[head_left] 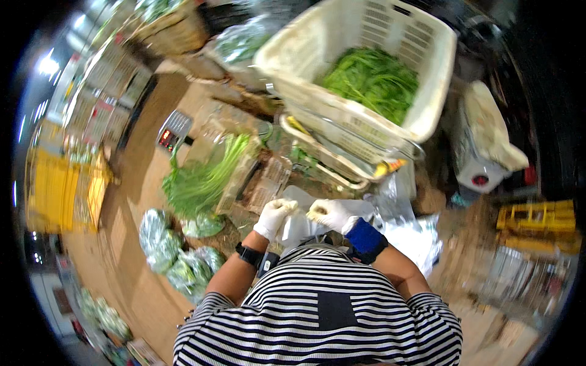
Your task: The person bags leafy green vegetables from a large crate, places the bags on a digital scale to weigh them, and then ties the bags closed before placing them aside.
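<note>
In front of my chest, my left hand (274,217) and my right hand (333,215) face each other in white gloves. Fingers are curled and pinched on both, at the top edge of a thin translucent plastic bag (295,228) that hangs between them. More plastic bags (407,235) lie loosely heaped beside my right forearm. Past my left hand, a bunch of long-stemmed leafy greens (206,178) rests on a scale, its display unit (173,130) lit red. Beside the greens is a low slotted plastic crate (263,183).
A big white plastic basket (302,84) holding loose greens (375,82) stands ahead. Bagged vegetables (158,240) lie on the floor at my left. Yellow crates (59,192) are stacked further left, others (538,219) at far right. A white box-like container (480,142) stands right of the basket.
</note>
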The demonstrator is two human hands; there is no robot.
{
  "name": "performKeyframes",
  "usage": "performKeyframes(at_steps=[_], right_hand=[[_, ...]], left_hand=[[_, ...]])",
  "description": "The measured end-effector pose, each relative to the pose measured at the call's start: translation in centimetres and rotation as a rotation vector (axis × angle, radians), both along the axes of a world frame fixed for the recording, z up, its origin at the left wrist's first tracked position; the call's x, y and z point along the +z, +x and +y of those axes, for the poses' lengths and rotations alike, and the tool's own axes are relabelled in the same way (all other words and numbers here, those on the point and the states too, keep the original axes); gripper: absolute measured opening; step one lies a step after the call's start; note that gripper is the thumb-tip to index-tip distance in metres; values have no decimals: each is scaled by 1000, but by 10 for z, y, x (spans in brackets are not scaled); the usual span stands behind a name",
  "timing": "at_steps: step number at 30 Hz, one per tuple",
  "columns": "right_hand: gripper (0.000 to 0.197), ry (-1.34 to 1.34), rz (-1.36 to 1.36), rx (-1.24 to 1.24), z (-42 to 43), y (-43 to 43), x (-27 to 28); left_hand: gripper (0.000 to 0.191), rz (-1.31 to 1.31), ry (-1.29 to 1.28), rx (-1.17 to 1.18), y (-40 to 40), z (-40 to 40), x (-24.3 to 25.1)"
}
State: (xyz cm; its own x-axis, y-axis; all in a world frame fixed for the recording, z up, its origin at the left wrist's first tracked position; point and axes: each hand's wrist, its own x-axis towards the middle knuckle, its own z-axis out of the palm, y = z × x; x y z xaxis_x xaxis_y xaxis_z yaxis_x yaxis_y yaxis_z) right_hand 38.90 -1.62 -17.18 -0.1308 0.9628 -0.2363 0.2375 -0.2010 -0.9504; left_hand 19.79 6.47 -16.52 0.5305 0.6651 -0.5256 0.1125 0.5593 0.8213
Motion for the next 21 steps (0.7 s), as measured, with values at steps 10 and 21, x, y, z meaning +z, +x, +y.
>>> performKeyframes(at_steps=[10,21], right_hand=[[17,137,-24,178,137,-107,37],[42,-30,349,425,233,-146,40]], left_hand=[[8,-130,9,218,-102,84,5],[18,-362,82,465,-184,92,25]])
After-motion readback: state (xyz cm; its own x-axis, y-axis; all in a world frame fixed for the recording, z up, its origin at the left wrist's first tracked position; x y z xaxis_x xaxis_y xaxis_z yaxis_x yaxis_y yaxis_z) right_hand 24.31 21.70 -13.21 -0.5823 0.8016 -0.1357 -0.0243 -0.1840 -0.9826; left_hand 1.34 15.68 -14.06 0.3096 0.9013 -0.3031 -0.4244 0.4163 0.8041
